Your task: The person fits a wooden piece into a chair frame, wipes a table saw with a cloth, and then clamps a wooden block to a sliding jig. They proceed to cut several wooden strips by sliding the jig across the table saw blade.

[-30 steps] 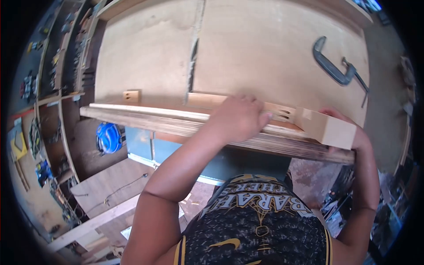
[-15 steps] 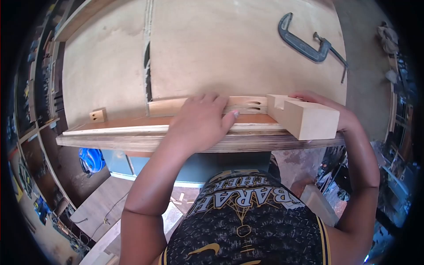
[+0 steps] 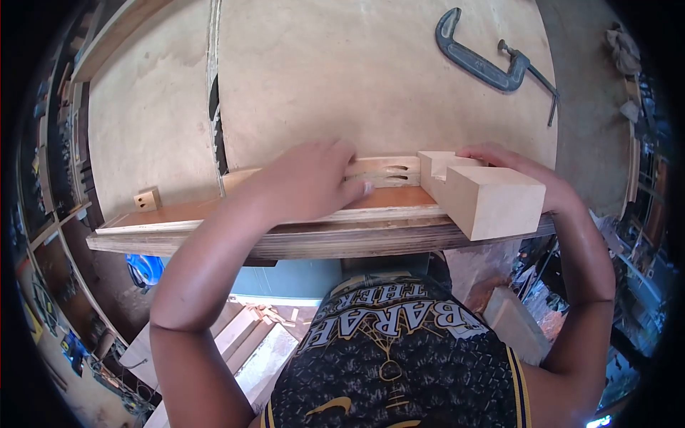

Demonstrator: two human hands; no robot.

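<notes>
At the workbench [image 3: 321,78], the left hand [image 3: 303,182] arches half-open over the slotted rail [image 3: 389,171]. The right hand [image 3: 524,170] touches the notched block [image 3: 499,203], grip impossible to tell

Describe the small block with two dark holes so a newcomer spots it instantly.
On the big pale tabletop, follow the near edge left along the reddish-brown board. The small block sits near that board's left end. It is far shorter than the slotted rail beside the left hand.
</notes>
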